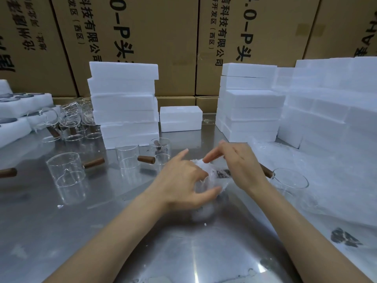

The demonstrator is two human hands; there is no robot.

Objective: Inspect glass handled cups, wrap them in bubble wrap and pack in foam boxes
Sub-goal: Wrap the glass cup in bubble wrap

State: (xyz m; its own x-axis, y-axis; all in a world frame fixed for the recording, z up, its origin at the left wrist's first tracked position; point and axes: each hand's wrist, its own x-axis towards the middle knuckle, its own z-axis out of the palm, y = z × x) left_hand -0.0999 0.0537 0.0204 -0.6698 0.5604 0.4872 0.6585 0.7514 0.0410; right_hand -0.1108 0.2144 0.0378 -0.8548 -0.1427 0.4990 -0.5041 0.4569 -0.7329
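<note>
Cup [212, 180] in bubble wrap [201, 164] at desk [81, 231] centre, lying tilted; axis unclear. Left hand [181, 180] curls round it; right hand [238, 164] pinches wrap's top.

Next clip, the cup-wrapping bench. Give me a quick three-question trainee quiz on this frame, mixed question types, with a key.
1. True or false: both the left hand and the right hand are on the bubble-wrapped cup.
2. Multiple choice: the bare cup with a wooden handle at the person's left stands (A) upright on the steel table, (B) inside a foam box, (C) on its side.
3. Fill in: the small single foam box sits between two taller ____ of foam boxes.

Key: 1 true; 2 A; 3 stacks.
</note>
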